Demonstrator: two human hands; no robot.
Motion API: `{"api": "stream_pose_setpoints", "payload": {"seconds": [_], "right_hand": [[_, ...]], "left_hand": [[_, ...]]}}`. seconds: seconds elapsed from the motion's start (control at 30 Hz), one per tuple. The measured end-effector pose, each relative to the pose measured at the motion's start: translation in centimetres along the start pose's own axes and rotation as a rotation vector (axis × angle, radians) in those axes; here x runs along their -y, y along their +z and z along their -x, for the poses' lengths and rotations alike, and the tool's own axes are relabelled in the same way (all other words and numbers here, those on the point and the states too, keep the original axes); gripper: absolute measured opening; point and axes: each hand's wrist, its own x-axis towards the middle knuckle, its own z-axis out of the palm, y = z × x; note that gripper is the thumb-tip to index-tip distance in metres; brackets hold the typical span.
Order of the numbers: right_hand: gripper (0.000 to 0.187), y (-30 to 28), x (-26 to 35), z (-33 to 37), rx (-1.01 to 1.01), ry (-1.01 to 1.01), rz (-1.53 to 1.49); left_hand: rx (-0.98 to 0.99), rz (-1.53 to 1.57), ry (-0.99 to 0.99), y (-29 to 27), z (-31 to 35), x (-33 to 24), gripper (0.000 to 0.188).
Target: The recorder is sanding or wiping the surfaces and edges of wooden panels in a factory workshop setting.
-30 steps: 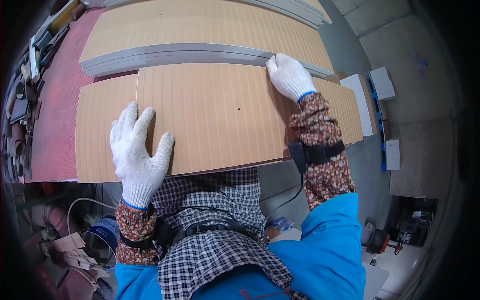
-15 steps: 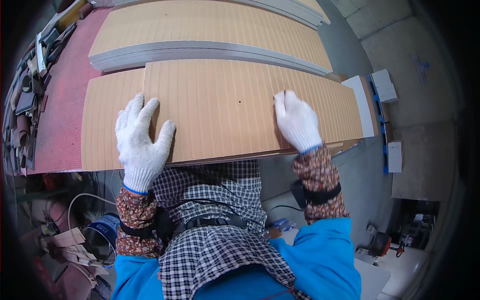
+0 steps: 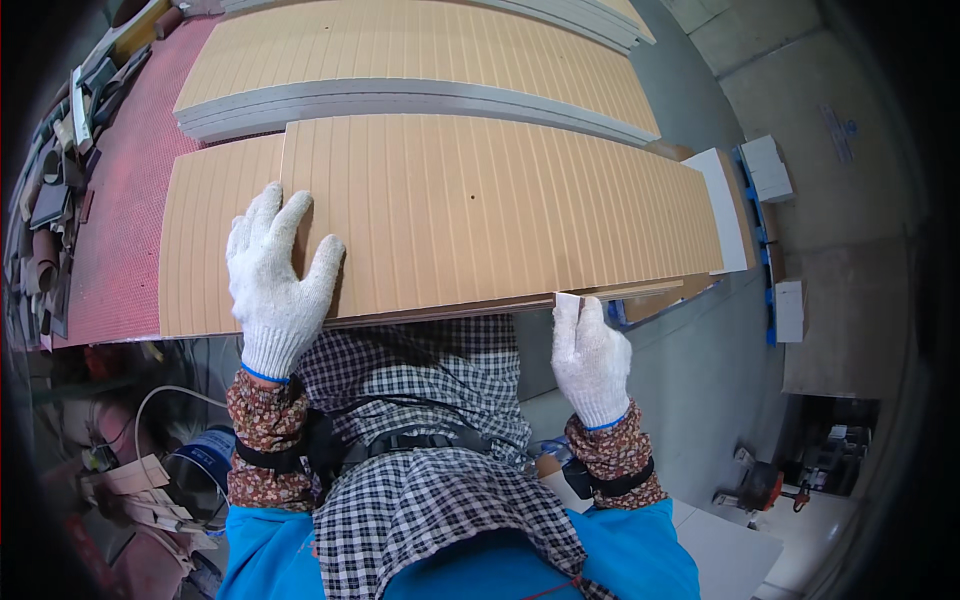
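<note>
A long tan grooved board point(image 3: 480, 230) lies on top of a second tan board point(image 3: 205, 240), whose left end sticks out from beneath it. My left hand point(image 3: 280, 275), in a white knitted glove, rests with fingers spread across the left end of the upper board. At the near long edge, right of the middle, my gloved right hand point(image 3: 592, 355) is closed in a pinch. A small pale flat piece point(image 3: 567, 300) shows at its fingertips against the board's edge; its kind is unclear.
Beyond lies another stack of tan boards point(image 3: 420, 55) with grey edges. A red textured mat point(image 3: 130, 190) covers the table's left side, with a pile of scraps point(image 3: 50, 190) past it. A blue bucket point(image 3: 205, 455) stands below left, and white boxes point(image 3: 766, 170) stand at right.
My right hand has moved from the upper board's face down to its near edge, still pinched. The left hand stays spread on the board, with almost no shift.
</note>
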Motion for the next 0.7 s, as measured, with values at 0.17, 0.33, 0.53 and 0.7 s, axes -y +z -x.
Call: {"api": "stream_pose_setpoints", "payload": {"seconds": [0.17,0.33,0.53,0.7], "right_hand": [[0.022,-0.1,0.8,-0.4,0.036,-0.025,-0.004],[0.015,-0.4,0.7,-0.7,0.197,0.042,0.062],[0.02,-0.6,0.9,-4.8,0.156,-0.225,0.248],[0.028,1.7,0.5,-12.7,0.131,-0.114,0.069]], "left_hand": [[0.015,-0.003,-0.009,-0.1,0.0,-0.1,0.052],[0.02,0.0,0.002,-0.1,-0.1,-0.2,0.051],[0.019,-0.016,0.008,-0.5,-0.4,-0.4,0.052],[0.014,0.008,0.025,-0.4,-0.7,-0.6,0.053]]}}
